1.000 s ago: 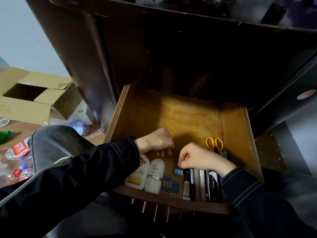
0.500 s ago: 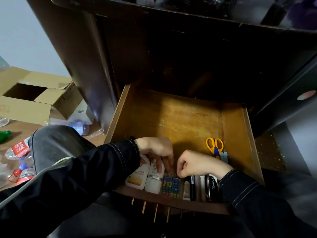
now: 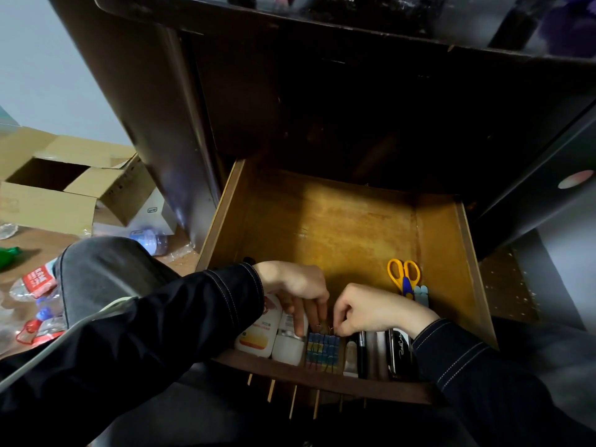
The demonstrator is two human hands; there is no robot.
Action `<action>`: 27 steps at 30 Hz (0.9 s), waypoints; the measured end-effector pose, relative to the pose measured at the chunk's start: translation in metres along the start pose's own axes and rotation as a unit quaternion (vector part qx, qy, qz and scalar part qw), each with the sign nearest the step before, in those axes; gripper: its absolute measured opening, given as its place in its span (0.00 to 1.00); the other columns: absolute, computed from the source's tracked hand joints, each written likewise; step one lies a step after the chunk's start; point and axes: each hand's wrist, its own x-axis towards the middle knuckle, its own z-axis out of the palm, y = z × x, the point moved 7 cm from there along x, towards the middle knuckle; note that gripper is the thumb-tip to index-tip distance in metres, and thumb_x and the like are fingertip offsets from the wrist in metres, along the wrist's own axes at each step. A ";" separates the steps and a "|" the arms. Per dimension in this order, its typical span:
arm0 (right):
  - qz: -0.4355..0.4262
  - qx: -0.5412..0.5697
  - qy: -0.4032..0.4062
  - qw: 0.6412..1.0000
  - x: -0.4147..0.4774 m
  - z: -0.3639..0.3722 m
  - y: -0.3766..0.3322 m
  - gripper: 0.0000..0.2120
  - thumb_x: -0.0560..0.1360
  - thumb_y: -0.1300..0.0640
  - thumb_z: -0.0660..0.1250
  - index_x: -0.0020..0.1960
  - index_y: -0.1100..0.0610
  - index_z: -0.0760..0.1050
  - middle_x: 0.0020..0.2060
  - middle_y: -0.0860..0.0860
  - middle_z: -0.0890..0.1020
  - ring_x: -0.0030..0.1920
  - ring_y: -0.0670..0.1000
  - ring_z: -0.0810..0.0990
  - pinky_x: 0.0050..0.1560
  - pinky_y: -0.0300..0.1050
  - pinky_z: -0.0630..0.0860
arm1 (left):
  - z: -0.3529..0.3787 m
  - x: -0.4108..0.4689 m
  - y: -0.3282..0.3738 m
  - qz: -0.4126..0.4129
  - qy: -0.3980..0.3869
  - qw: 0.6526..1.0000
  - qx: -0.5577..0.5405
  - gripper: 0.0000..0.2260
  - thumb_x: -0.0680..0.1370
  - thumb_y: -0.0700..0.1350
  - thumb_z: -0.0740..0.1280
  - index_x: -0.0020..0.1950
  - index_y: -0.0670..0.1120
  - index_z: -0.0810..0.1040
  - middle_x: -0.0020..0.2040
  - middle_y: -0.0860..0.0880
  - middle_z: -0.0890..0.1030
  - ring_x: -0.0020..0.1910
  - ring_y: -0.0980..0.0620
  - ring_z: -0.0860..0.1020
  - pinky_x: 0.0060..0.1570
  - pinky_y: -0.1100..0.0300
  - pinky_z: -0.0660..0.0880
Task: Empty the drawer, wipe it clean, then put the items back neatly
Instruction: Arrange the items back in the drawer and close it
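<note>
Wooden drawer (image 3: 322,227) holds ridged rows of colourful binder clips (image 3: 322,350).

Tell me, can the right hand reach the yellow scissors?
Probably yes. The yellow scissors lie in the open drawer just beyond the right hand, with nothing on their handles. But that hand seems busy pinching the binder clips, so it would have to let go first.

Dark cabinet (image 3: 154,108) — pale wall (image 3: 48,59)
</note>
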 end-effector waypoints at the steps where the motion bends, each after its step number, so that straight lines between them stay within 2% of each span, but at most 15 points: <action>1: 0.000 -0.001 0.001 1.000 0.001 0.000 0.001 0.04 0.72 0.56 0.74 0.47 0.53 0.86 0.24 0.33 0.76 0.28 0.34 0.73 0.31 0.36 0.66 | 0.000 0.000 0.000 0.001 -0.002 1.000 -0.002 0.15 0.80 0.42 0.55 0.53 0.40 0.80 0.49 0.45 0.87 0.30 0.50 0.84 0.22 0.67 0.68; 5: -0.001 -0.006 -0.008 1.000 0.002 0.005 0.001 0.04 0.72 0.57 0.74 0.46 0.53 0.85 0.24 0.36 0.76 0.26 0.36 0.72 0.30 0.37 0.65 | -0.001 0.001 -0.001 0.006 0.002 1.000 -0.008 0.13 0.80 0.41 0.57 0.53 0.40 0.80 0.47 0.45 0.87 0.32 0.49 0.84 0.23 0.65 0.71; 7: 0.001 0.000 -0.013 1.000 0.001 0.004 0.002 0.03 0.73 0.56 0.74 0.46 0.53 0.85 0.23 0.36 0.75 0.25 0.36 0.72 0.30 0.36 0.65 | -0.002 0.002 -0.002 0.006 0.005 1.000 -0.003 0.11 0.80 0.41 0.60 0.52 0.40 0.81 0.45 0.47 0.87 0.39 0.46 0.84 0.30 0.61 0.74; 9: 0.005 0.009 -0.012 1.000 0.000 0.001 0.005 0.03 0.73 0.56 0.74 0.46 0.53 0.85 0.23 0.33 0.75 0.26 0.35 0.72 0.28 0.33 0.64 | -0.004 0.003 -0.003 0.000 0.004 1.000 -0.002 0.12 0.81 0.42 0.58 0.51 0.42 0.81 0.45 0.47 0.87 0.45 0.42 0.80 0.35 0.58 0.72; 12: 0.016 0.043 0.036 0.998 -0.006 -0.014 0.008 0.03 0.74 0.56 0.73 0.45 0.54 0.85 0.27 0.36 0.79 0.27 0.35 0.74 0.27 0.28 0.65 | -0.015 -0.005 -0.002 0.014 0.054 0.998 -0.029 0.13 0.82 0.43 0.58 0.54 0.40 0.81 0.49 0.43 0.86 0.35 0.46 0.80 0.29 0.62 0.72; 14: 0.030 0.089 0.096 0.991 -0.013 -0.029 0.009 0.05 0.76 0.54 0.71 0.45 0.55 0.84 0.33 0.44 0.83 0.28 0.39 0.75 0.30 0.33 0.69 | -0.029 -0.017 0.002 0.068 0.127 0.985 -0.091 0.11 0.82 0.42 0.60 0.52 0.39 0.80 0.45 0.43 0.86 0.27 0.50 0.79 0.23 0.64 0.71; 16: 0.034 0.110 0.159 0.981 -0.023 -0.048 0.004 0.07 0.78 0.51 0.70 0.46 0.53 0.84 0.35 0.49 0.84 0.32 0.42 0.78 0.36 0.41 0.75 | -0.046 -0.036 0.009 0.132 0.211 0.960 -0.130 0.10 0.82 0.41 0.61 0.50 0.40 0.81 0.40 0.43 0.85 0.24 0.51 0.75 0.22 0.63 0.69; 18: 0.032 0.097 0.215 0.971 -0.037 -0.069 -0.006 0.07 0.78 0.48 0.69 0.44 0.49 0.82 0.35 0.47 0.84 0.37 0.46 0.81 0.43 0.48 0.79 | -0.061 -0.058 0.018 0.184 0.281 0.930 -0.147 0.11 0.82 0.42 0.61 0.50 0.40 0.82 0.39 0.44 0.84 0.25 0.51 0.74 0.22 0.62 0.68; 21: 0.000 0.070 0.309 0.948 -0.066 -0.107 -0.033 0.09 0.78 0.45 0.68 0.41 0.46 0.80 0.34 0.45 0.82 0.39 0.46 0.81 0.45 0.52 0.80 | -0.080 -0.099 0.039 0.255 0.356 0.886 -0.153 0.11 0.82 0.41 0.61 0.47 0.42 0.83 0.36 0.46 0.83 0.27 0.52 0.74 0.23 0.63 0.69; 23: -0.037 0.049 0.381 0.923 -0.092 -0.137 -0.058 0.09 0.78 0.45 0.68 0.41 0.46 0.80 0.34 0.44 0.81 0.38 0.44 0.80 0.43 0.52 0.80 | -0.092 -0.132 0.055 0.303 0.399 0.854 -0.142 0.12 0.83 0.42 0.61 0.45 0.43 0.82 0.33 0.50 0.81 0.26 0.53 0.74 0.23 0.64 0.69; 27: -0.140 0.071 0.483 0.861 -0.153 -0.194 -0.114 0.07 0.77 0.47 0.69 0.41 0.45 0.82 0.34 0.41 0.82 0.34 0.42 0.79 0.36 0.39 0.76 | -0.112 -0.208 0.082 0.387 0.489 0.772 -0.123 0.13 0.83 0.46 0.61 0.44 0.46 0.82 0.31 0.51 0.80 0.26 0.54 0.74 0.25 0.63 0.68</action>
